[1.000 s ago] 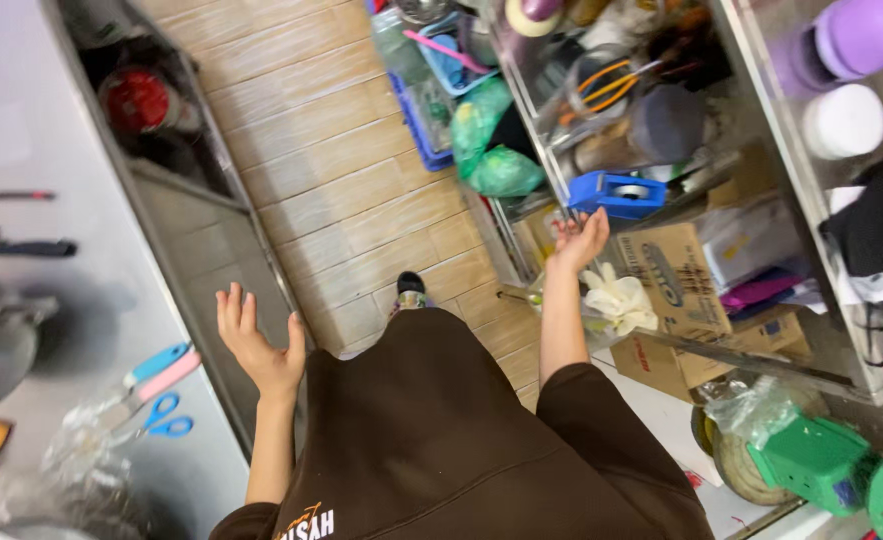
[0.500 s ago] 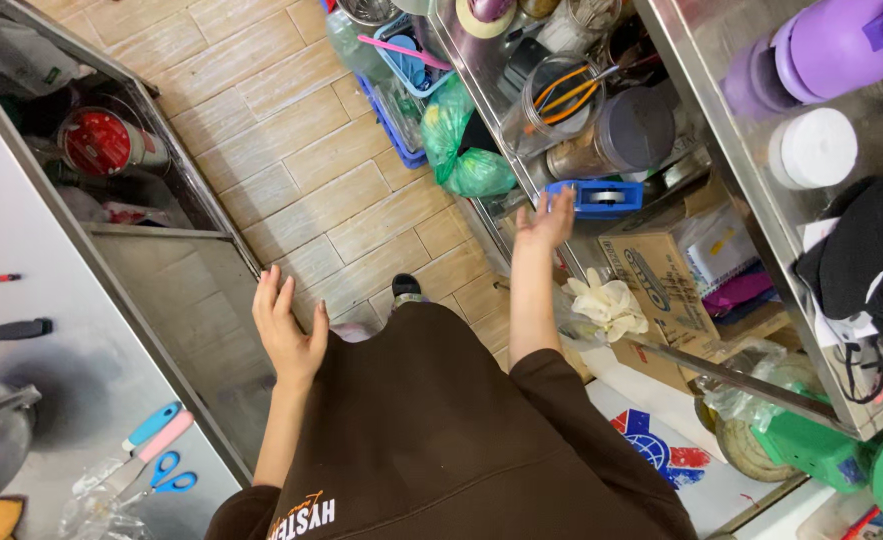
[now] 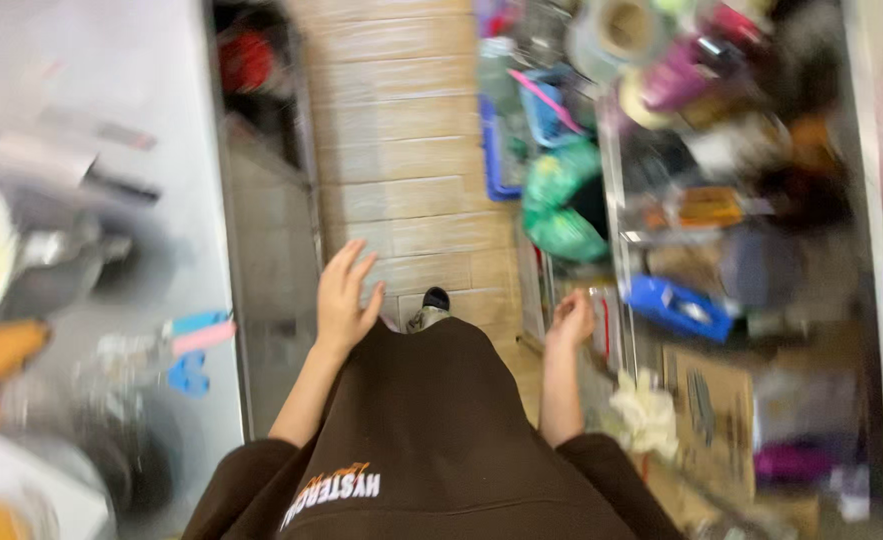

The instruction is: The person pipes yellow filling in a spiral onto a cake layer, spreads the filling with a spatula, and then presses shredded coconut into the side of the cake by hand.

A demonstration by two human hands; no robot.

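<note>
Hanging empty over the tile floor (image 3: 401, 150), the left hand (image 3: 344, 300) spreads its fingers wide, while the right hand (image 3: 571, 320) curls loosely, holding nothing, just beside the metal shelf (image 3: 616, 210). Nearest it sits a blue plastic box (image 3: 676, 305), likely light, stiff and smooth; grip its rim.

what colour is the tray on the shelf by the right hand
Blue tray, just beyond the right hand; head view.

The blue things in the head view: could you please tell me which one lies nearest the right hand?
The blue tray on the low shelf is nearest the right hand. The blue crate lies farther up the floor, and the blue-handled scissors are over on the counter.
</note>
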